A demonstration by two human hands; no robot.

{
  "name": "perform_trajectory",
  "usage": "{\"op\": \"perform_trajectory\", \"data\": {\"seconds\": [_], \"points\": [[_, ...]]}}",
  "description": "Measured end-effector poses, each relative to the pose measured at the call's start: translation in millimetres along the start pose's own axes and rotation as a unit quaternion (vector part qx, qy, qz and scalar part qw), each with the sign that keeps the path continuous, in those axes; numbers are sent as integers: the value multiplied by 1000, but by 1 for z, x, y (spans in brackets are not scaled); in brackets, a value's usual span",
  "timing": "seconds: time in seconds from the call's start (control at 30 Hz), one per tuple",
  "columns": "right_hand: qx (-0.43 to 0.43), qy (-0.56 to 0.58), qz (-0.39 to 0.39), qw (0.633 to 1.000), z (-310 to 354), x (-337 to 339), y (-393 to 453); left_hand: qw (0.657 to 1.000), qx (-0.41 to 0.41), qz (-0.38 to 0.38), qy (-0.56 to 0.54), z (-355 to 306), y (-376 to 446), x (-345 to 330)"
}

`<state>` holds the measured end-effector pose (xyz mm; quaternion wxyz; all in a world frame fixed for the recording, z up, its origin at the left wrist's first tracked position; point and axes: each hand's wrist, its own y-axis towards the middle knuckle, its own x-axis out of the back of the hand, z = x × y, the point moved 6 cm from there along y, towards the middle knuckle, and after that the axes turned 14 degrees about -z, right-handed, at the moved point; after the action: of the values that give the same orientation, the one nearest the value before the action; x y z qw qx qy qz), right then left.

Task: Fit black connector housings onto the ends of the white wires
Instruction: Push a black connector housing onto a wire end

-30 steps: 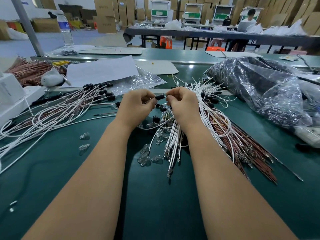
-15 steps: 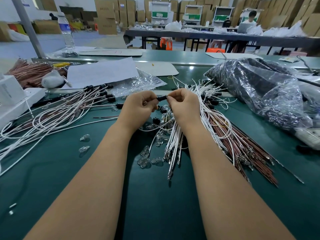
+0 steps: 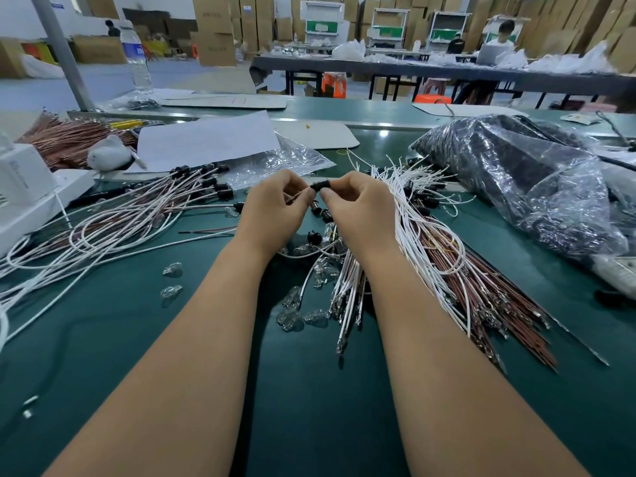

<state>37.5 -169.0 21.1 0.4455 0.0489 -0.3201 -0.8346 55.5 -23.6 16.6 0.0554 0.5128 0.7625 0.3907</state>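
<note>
- Head view: left hand pinches a white wire at its end, fingers curled
- right hand pinches a black connector housing, held between both hands above the green table
- loose white wires lie just right of the right hand
- finished wires lie to the left
- clear bulbs sit between the forearms

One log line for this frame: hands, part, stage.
left hand: pinches white wire | right hand: pinches black connector housing | stage: fitting
</note>
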Motion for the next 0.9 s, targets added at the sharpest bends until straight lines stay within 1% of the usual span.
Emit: {"op": "perform_trajectory", "data": {"seconds": [0.13, 0.27, 0.37, 0.43, 0.5, 0.53, 0.6, 0.67, 0.7, 0.73, 0.8, 0.83, 0.87, 0.9], "points": [[8, 10, -5, 1000, -2, 1, 1, 999, 21, 27, -27, -1, 0, -2], [9, -9, -12, 1000, -4, 1, 3, 991, 59, 101, -64, -3, -2, -9], [-3, -17, -8, 1000, -3, 0, 3, 985, 85, 120, -88, -1, -2, -6], [-1, -42, 1, 999, -2, 1, 3, 986, 99, 91, -98, 3, 0, -2], [19, -81, 34, 996, 2, -2, 2, 990, 108, 31, -87, 9, 3, 5], [35, -93, 67, 993, 6, -6, 0, 992, 110, 0, -68, 14, 5, 9], [67, -111, 163, 978, 13, -19, -12, 992, 113, -45, -18, 24, 8, 15], [105, -160, 252, 949, 19, -35, -26, 991, 119, -63, 19, 33, 11, 18], [134, -195, 274, 932, 20, -41, -32, 990, 120, -65, 28, 35, 11, 18], [161, -224, 281, 919, 22, -45, -35, 990, 119, -63, 34, 36, 11, 17], [193, -252, 278, 906, 23, -49, -36, 992, 114, -48, 29, 35, 10, 13], [198, -251, 278, 906, 23, -50, -36, 993, 112, -39, 21, 34, 9, 11], [187, -233, 275, 914, 23, -49, -36, 994, 107, -31, 14, 32, 9, 10], [160, -202, 265, 929, 22, -47, -35, 995, 100, -22, 8, 30, 9, 9]]}}
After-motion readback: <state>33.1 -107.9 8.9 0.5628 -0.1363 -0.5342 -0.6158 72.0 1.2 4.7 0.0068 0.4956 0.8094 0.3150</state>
